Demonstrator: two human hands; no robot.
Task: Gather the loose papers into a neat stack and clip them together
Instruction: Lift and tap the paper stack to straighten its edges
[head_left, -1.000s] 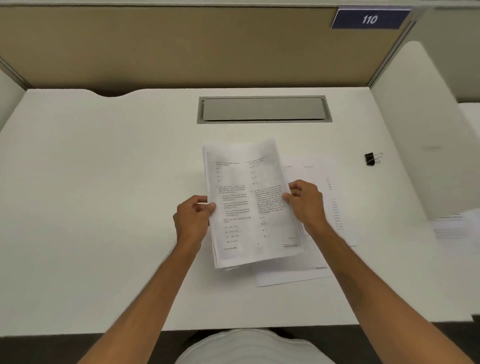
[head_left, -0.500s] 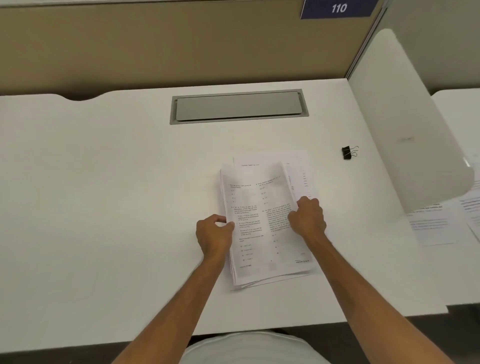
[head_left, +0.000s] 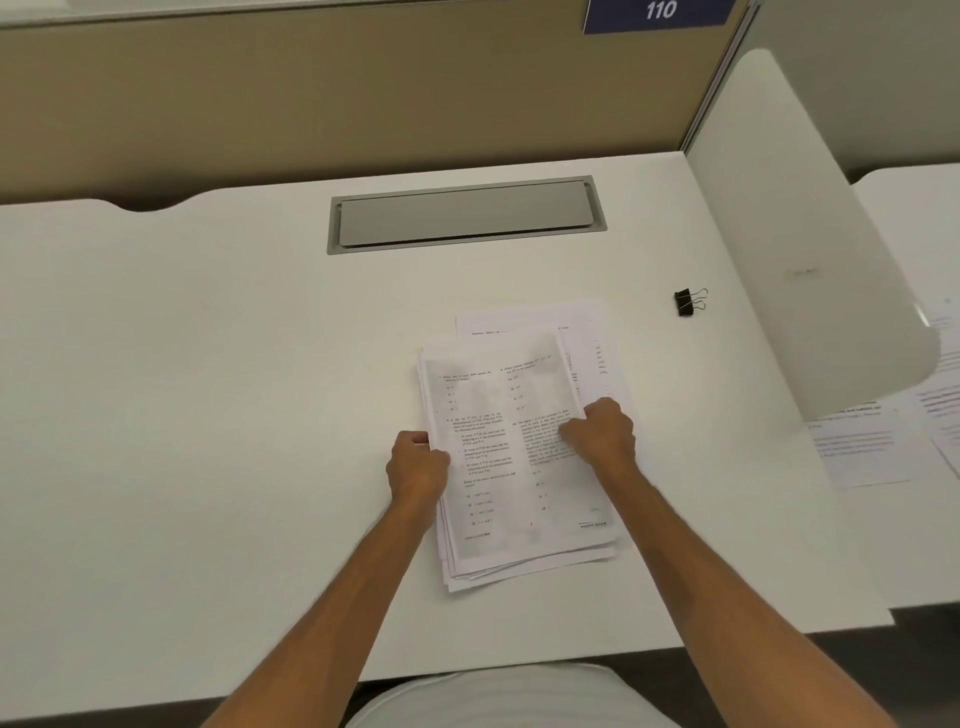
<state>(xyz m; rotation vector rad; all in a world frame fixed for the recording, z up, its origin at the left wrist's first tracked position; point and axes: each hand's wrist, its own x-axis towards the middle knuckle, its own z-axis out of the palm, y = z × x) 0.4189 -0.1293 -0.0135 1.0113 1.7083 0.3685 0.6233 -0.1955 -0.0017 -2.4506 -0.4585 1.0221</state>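
Sign (head_left: 658, 13) reads "110"; hands grip printed papers (head_left: 511, 457).

left hand (head_left: 417, 464) + right hand (head_left: 602, 434): clasp paper stack (head_left: 511, 467) edges | binder clip (head_left: 688, 302): apart, right

Print on papers (head_left: 509, 447) — too blurred

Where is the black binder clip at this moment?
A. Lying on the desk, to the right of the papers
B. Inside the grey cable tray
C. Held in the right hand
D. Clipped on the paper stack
A: the binder clip lies alone on the desk, apart from the paper stack that both hands grip.
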